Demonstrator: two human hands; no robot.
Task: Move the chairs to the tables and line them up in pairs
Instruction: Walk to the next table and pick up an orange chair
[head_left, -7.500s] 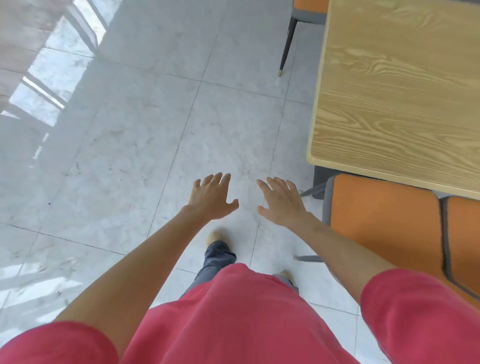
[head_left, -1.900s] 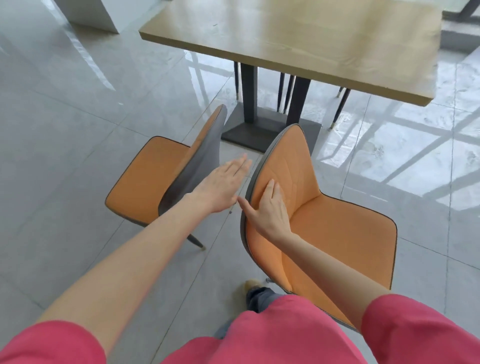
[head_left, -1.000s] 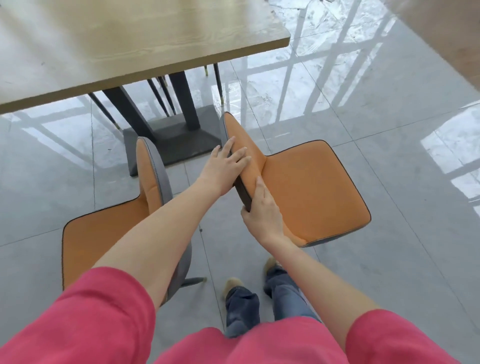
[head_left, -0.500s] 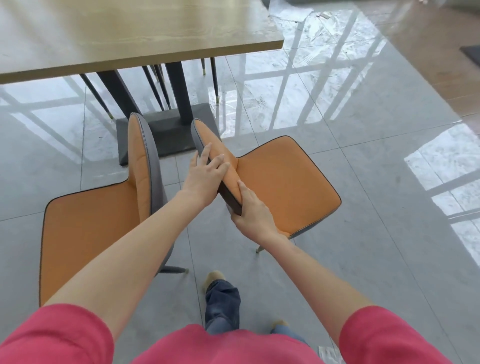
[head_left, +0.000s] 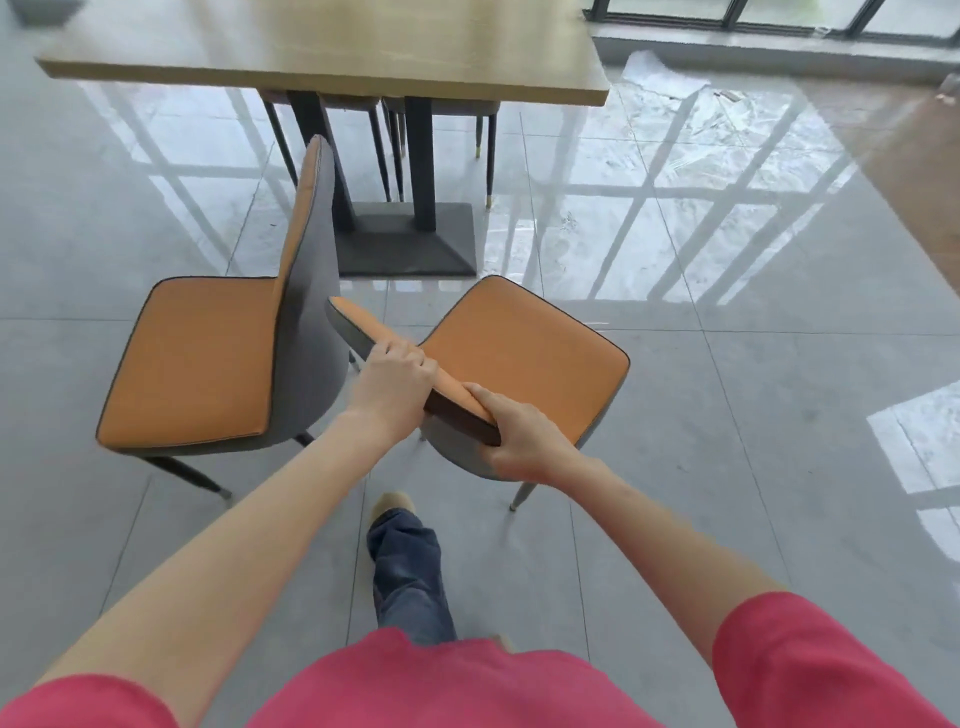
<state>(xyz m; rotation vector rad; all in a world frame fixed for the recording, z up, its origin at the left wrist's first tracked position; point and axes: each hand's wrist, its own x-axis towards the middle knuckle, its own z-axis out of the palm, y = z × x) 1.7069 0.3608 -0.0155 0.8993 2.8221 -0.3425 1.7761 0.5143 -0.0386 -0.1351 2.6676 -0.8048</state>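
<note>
Chairs with orange padded seats and smooth grey shell backs stand on the glossy grey floor tiles, short of the near edge of a table. The right chair has a squarish seat with rounded corners and dark piping along its rim; its thin backrest, orange on the inner face and grey outside, is seen almost edge-on. The left hand curls over the top edge of that backrest near its middle, fingers wrapped onto the orange face. The right hand clamps the same edge at its nearer end, thumb on the orange side and fingers round the dark edge. One slim dark tapered leg with a pale tip shows beneath the seat.

The left chair stands just beside it, facing the other way, its tall curved grey back close to the far end of the held backrest; I cannot tell whether they touch. Its seat is the same orange with a dark rim, on slanted dark legs.

The table has a pale wood-grain top with a straight edge, two dark posts and a flat dark rectangular base plate. Thin legs of further chairs show beneath it on the far side. Window light streaks the polished tiles.
</note>
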